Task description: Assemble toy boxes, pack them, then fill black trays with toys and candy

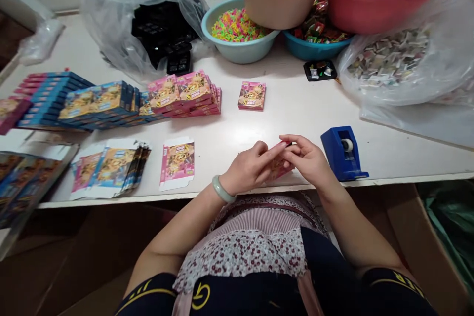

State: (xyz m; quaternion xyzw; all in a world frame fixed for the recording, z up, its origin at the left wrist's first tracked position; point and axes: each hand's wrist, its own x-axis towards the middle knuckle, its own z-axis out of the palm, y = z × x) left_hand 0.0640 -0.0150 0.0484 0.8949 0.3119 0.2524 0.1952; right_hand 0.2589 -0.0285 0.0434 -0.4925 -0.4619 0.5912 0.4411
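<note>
Fingers of the left hand (249, 168) and right hand (307, 160) pinch a small pink box (278, 168) between them, wrists resting at the near edge of the white table (289, 121). A blue tape dispenser (342, 153) stands just beside the right hand; flat cartons (177, 164) lie left, basins (240, 53) of coloured pieces behind.

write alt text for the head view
The left hand and right hand hold a small pink box over a white table, a blue tape dispenser beside them. Stacked boxes lie to the left, basins of bright pieces behind.
</note>
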